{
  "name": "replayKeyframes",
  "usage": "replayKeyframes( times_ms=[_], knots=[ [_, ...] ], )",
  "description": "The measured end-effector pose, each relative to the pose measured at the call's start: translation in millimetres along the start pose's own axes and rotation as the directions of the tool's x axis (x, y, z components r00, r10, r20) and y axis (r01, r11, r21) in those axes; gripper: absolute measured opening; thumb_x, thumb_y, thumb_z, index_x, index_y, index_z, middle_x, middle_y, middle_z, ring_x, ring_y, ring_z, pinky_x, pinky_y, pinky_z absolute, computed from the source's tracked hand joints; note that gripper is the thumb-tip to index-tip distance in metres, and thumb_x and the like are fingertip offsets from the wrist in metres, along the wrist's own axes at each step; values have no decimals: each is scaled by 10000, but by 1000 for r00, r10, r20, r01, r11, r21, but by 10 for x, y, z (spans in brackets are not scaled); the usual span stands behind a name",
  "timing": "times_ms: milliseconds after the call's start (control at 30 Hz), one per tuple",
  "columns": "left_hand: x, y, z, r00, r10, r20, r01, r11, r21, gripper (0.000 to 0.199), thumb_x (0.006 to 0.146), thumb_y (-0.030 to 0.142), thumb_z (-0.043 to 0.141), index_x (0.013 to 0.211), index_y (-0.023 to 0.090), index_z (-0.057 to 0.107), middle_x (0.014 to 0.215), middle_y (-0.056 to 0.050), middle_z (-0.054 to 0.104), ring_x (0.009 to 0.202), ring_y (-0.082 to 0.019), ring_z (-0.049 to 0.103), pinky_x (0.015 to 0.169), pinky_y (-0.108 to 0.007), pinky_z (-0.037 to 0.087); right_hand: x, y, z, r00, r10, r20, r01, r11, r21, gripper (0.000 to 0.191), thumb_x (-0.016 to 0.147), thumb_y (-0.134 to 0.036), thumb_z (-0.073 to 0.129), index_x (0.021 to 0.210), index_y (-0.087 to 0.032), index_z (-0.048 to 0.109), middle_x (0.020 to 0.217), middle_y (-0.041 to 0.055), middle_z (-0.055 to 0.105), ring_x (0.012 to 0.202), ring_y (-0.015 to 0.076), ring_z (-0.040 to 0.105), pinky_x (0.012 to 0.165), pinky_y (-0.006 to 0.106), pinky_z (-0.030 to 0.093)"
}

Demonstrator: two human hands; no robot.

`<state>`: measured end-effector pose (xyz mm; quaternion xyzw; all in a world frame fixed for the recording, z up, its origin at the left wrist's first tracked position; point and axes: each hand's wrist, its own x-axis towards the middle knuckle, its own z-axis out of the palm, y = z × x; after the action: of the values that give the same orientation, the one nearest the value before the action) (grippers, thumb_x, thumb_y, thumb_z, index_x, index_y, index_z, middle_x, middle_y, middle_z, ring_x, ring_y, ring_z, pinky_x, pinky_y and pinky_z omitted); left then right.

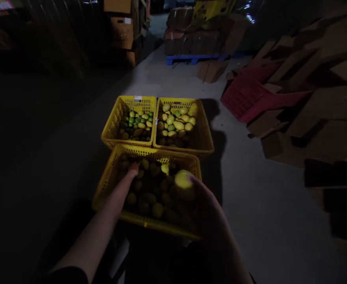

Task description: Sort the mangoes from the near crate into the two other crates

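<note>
My right hand (204, 197) is closed around a yellow fruit (184, 180), perhaps a lemon or mango, raised over the right side of the near yellow crate (146, 149). The thumb lies on the fruit's upper right; the other fingers are hidden in shadow. My left hand (134, 169) reaches into the far left part of that crate, among dim fruit. Its fingers are small and dark, and whether they grip one is unclear. Several green and yellow fruits (157, 210) lie in the crate, with a brighter yellow one (165, 168) near its far wall.
Behind stand two yellow crates: the left one (108, 132) has green and yellow fruit, the right one (206, 134) mostly yellow. A tilted red crate (244, 96) and flattened cardboard (324, 130) lie at right. Farther back are a blue pallet (194, 59) and stacked boxes (122, 33).
</note>
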<state>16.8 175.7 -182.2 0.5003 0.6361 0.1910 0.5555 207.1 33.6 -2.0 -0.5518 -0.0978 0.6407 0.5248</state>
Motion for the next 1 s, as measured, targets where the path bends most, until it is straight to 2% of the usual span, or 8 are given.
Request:
replayKeyframes(
  times_ms=[100, 300, 400, 533, 667, 800, 900, 1000],
  knots=[
    [193, -11, 100, 998, -40, -58, 44, 997, 68, 195, 801, 102, 569, 704, 187, 424, 919, -50, 561, 1240, -242, 380, 1073, -350, 261, 17, -36, -71, 999, 41, -21, -39, 997, 68, 321, 683, -391, 679, 940, -215, 598, 801, 34, 660, 704, 192, 654, 574, 284, 561],
    [382, -140, 228, 992, -75, -106, 83, 994, 76, 204, 805, 142, 548, 717, 206, 375, 976, -71, 546, 1247, -242, 360, 1062, -354, 272, 63, -49, -171, 988, 135, -70, -124, 982, 142, 337, 678, -373, 707, 945, -202, 592, 793, 43, 646, 637, 180, 632, 555, 296, 552],
    [435, -205, 188, 992, -104, -77, 106, 994, 23, 246, 783, 225, 610, 689, 206, 383, 864, -57, 543, 1177, -255, 438, 1011, -343, 330, 78, -39, -156, 993, 87, -80, -75, 987, 144, 277, 689, -364, 705, 886, -206, 590, 763, 17, 633, 647, 159, 624, 568, 268, 545],
    [381, -206, 22, 985, -158, 72, 166, 979, -115, 265, 743, 302, 661, 627, 193, 448, 655, -8, 511, 899, -215, 570, 850, -276, 431, 42, -60, -122, 992, 113, -60, -102, 981, 163, 274, 681, -337, 713, 899, -209, 607, 743, 9, 649, 675, 167, 637, 541, 245, 526],
    [176, 74, -283, 967, -149, 208, 200, 947, -250, 205, 775, 319, 609, 654, 167, 546, 568, 4, 531, 637, -161, 554, 677, -262, 468, -1, -63, -130, 999, 29, 18, -31, 986, 163, 287, 669, -369, 724, 892, -210, 638, 707, -3, 654, 687, 167, 643, 559, 240, 522],
    [-234, 637, -667, 965, -17, 260, 126, 904, -409, 305, 858, 395, 483, 729, 139, 586, 554, -5, 533, 547, -125, 519, 646, -270, 489, 32, -14, -89, 987, -121, 105, 110, 988, 106, 278, 615, -343, 760, 842, -218, 657, 758, 15, 686, 707, 184, 649, 550, 256, 529],
    [-720, 1004, -835, 933, 216, 289, 40, 735, -677, 484, 852, 571, 422, 707, 138, 582, 507, 8, 458, 487, -107, 461, 580, -255, 494, 62, 19, 46, 982, -97, 164, 80, 991, 106, 212, 633, -341, 738, 773, -212, 646, 691, 26, 675, 595, 180, 631, 459, 260, 508],
    [-1213, 1142, -813, 880, 406, 246, 82, 380, -921, 539, 816, 658, 429, 657, 153, 535, 543, 7, 446, 504, -101, 466, 531, -238, 500, 26, 68, 204, 966, -34, 256, 12, 996, 87, 161, 663, -315, 714, 752, -206, 637, 640, 18, 657, 525, 161, 617, 421, 247, 499]
  ],
)
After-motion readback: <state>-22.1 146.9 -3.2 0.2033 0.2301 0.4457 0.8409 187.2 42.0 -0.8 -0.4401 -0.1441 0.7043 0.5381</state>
